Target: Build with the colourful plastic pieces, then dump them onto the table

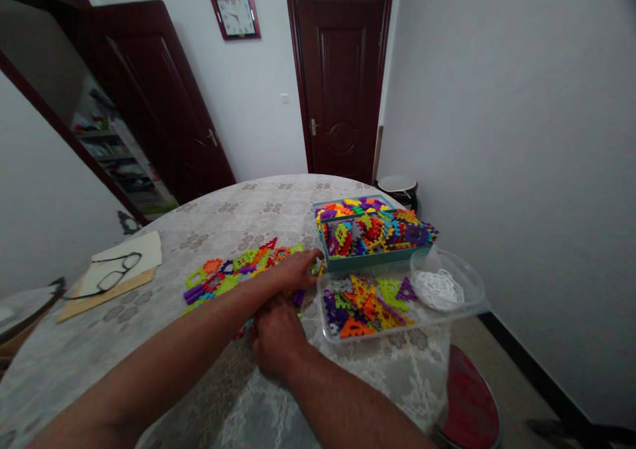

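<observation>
My left hand reaches across over my right wrist area toward the teal box's near left corner. Its fingers are closed on a small yellowish plastic building piece, partly hidden. Below it, my right hand is curled low over the table; whatever its fingers hold is hidden. Beside both hands spreads a loose pile of coloured interlocking pieces, partly covered by my left forearm. To the right, a clear plastic tray contains purple, orange, yellow and green pieces. Behind it the teal box is heaped with toothed pieces.
A second box of pieces stands behind the first. A round clear tub with white pieces overlaps the tray's right end. Glasses lie on paper at left. A red stool stands by the table's right edge.
</observation>
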Available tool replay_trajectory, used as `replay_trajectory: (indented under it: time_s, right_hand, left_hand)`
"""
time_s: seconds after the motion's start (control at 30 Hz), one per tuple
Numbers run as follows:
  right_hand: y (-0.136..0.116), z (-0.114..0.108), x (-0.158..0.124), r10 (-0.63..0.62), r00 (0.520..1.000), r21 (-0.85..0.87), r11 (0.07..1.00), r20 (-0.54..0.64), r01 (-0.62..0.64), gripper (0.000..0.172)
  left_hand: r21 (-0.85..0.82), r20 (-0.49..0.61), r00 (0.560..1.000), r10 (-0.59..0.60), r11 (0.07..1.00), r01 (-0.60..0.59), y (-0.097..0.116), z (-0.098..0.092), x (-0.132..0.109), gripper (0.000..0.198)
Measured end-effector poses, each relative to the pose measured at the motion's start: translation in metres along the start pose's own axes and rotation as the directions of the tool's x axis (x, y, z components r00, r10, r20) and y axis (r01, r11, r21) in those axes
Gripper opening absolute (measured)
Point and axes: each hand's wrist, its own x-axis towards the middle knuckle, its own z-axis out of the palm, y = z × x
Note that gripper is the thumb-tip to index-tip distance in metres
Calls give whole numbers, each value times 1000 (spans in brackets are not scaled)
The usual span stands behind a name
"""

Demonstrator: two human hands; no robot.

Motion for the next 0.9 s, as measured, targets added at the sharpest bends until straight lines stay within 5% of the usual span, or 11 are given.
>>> replay_trajectory:
  time_s: [0.4, 0.6, 0.9]
  right_hand:
    - [-2, 7, -10, 33, 999, 76, 997, -3, -32, 64]
    - [1, 18, -16, -11, 1000, -22, 1000, -21, 11, 32]
    - [26, 19, -16, -105, 967, -88, 992, -231, 86, 26]
  left_hand:
    - [-56, -97, 981, -169, 985, 164, -9, 10, -22, 36]
    - [-51, -195, 947, -255, 967, 250, -27, 1, -48, 22]
    - [-127, -280, 924, -262, 964, 235, -53, -6, -119, 27]
